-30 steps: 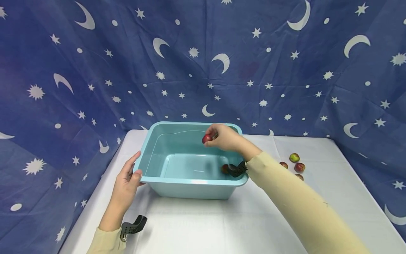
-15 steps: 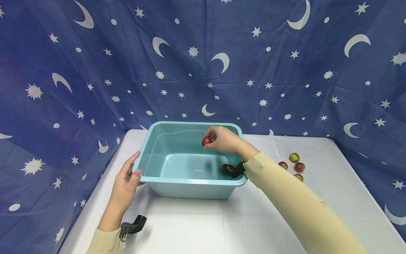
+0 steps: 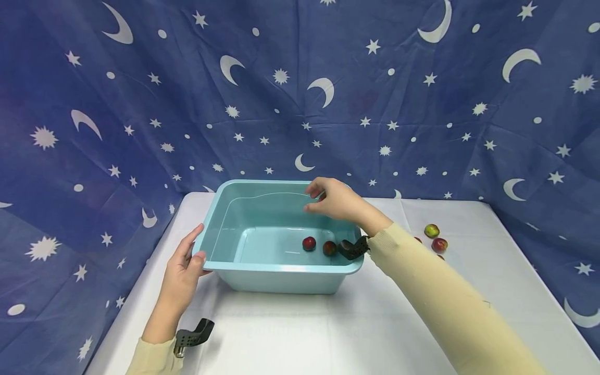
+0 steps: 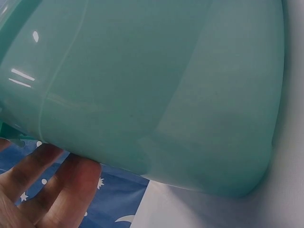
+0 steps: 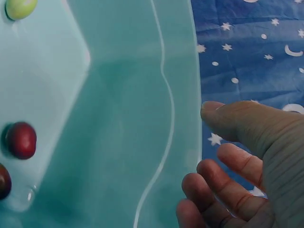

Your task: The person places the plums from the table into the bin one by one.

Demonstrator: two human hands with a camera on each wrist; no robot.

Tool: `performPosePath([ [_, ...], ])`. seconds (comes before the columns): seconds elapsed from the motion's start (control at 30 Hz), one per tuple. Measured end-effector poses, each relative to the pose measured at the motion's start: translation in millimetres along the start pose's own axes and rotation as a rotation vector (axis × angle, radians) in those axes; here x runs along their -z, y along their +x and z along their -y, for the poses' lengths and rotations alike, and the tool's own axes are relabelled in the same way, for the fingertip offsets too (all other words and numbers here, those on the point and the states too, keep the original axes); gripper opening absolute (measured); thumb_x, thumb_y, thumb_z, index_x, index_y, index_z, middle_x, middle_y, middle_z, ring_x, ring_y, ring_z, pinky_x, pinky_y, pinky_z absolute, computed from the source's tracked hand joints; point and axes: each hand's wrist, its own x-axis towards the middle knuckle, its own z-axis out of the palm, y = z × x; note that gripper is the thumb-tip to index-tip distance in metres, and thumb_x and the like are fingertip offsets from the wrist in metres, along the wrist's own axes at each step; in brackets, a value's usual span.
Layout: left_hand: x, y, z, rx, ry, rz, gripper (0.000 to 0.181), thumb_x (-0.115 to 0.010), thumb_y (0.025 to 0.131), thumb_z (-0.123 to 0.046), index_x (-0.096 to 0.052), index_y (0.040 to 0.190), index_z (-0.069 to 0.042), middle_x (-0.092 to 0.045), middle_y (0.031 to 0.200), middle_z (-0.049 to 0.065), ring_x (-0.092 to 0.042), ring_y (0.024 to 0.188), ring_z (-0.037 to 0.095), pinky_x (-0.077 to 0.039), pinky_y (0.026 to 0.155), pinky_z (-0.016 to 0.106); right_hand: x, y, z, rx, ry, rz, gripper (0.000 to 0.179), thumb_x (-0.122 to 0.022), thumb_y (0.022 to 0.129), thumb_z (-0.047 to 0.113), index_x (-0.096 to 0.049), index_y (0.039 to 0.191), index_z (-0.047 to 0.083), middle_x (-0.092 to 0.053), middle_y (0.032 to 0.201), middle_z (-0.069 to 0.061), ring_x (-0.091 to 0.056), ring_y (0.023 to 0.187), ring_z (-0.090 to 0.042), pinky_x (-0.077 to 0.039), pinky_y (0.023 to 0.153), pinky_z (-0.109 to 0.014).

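From the remote station I logged the red fruit (image 3: 309,244) on the basin (image 3: 281,268) floor, below and nearward of the right hand (image 3: 338,200), whose fingers were empty and parted, while the farther left hand (image 3: 180,276) gripped the near-left corner.

In the head view the right sleeve (image 3: 450,297) covers most of one plum (image 3: 417,239) and much of another plum (image 3: 440,257) on the table (image 3: 281,333) and, like the left sleeve (image 3: 152,357), runs off the bottom edge, while the right hand (image 3: 335,199) hides a stretch of the basin's far rim (image 3: 267,182). The right wrist view crops a green plum (image 5: 20,7) at the top and a dark plum (image 5: 4,182) at the left; the left wrist view cuts off the basin and the left hand (image 4: 52,190).
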Motion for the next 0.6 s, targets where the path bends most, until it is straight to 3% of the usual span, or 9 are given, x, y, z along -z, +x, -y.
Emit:
performPosePath([
  [0.3,-0.1,0.1,-0.9,-0.002,-0.009,-0.001,0.051,-0.046,0.099,-0.012,-0.04,0.149,-0.019,-0.045,0.142,0.016,-0.061,0.103,0.02,-0.057,0.07,0.025,32,-21.1,-20,-0.001,0.104,-0.117,0.047,-0.076,0.083,0.032,-0.061,0.121,0.008,-0.061,0.116,-0.011,-0.058,0.097,-0.022,-0.051,0.08,-0.038],
  [0.6,0.2,0.6,-0.4,-0.014,-0.004,-0.004,0.051,-0.047,0.099,-0.012,-0.04,0.149,-0.019,-0.045,0.143,0.015,-0.061,0.102,0.018,-0.057,0.07,0.025,53,-52.4,-59,-0.049,0.092,-0.266,0.053,-0.075,0.081,0.047,-0.06,0.121,0.016,-0.061,0.114,-0.004,-0.058,0.098,-0.019,-0.051,0.083,-0.038],
])
